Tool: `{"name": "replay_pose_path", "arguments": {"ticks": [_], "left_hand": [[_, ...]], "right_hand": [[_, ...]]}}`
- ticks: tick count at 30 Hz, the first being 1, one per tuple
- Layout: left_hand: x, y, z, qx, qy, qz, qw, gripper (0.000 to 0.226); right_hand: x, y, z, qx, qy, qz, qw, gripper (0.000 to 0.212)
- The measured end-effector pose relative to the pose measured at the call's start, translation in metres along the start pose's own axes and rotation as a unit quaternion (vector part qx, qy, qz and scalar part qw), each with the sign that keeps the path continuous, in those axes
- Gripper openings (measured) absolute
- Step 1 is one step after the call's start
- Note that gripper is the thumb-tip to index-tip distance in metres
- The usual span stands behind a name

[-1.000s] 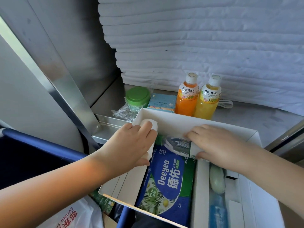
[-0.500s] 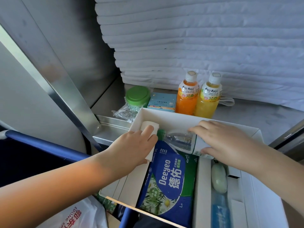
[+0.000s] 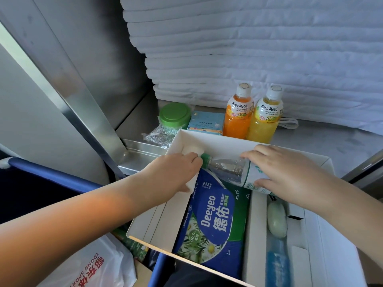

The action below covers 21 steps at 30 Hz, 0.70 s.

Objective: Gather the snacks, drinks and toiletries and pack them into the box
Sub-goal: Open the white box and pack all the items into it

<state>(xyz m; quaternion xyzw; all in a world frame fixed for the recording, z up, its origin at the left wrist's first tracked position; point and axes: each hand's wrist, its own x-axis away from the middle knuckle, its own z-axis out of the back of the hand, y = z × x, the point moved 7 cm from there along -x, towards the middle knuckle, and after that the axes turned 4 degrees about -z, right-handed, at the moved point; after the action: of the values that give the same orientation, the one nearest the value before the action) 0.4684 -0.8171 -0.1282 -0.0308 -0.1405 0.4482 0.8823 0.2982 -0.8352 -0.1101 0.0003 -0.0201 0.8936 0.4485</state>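
Box (image 3: 228,141), white and open-topped, sits near us on the metal shelf (image 3: 331,141), with the blue wipes pack (image 3: 215,216) lying flat in its left compartment. We judge that the water bottle (image 3: 230,168), held over the pack's far end, could roll on that slick wrapper once released, or jam in the crowded far left corner. Its long axis runs left to right, green cap pointing left and base right. Our right hand (image 3: 288,172) grips its labelled body. Our left hand (image 3: 174,172) curls round a white roll (image 3: 192,151) against the left wall, just beside the cap.
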Motion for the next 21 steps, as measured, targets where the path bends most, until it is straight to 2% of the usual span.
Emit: {"name": "replay_pose_path", "arguments": {"ticks": [6, 12, 16, 21], "left_hand": [[0.002, 0.004, -0.004, -0.039, 0.007, -0.020, 0.999, 0.053], [0.003, 0.005, -0.005, -0.053, 0.034, -0.026, 0.998, 0.054], [0.002, 0.005, -0.003, -0.099, 0.066, -0.036, 0.992, 0.058], [0.005, 0.002, 0.002, -0.089, 0.083, -0.047, 0.991, 0.064]], "right_hand": [[0.001, 0.006, -0.002, -0.019, 0.007, -0.017, 1.000, 0.057], [0.002, 0.010, -0.002, -0.052, 0.008, -0.033, 0.998, 0.064], [0.006, 0.008, -0.002, -0.067, 0.008, -0.027, 0.997, 0.064], [0.012, 0.008, 0.015, -0.065, 0.067, -0.032, 0.995, 0.053]]}}
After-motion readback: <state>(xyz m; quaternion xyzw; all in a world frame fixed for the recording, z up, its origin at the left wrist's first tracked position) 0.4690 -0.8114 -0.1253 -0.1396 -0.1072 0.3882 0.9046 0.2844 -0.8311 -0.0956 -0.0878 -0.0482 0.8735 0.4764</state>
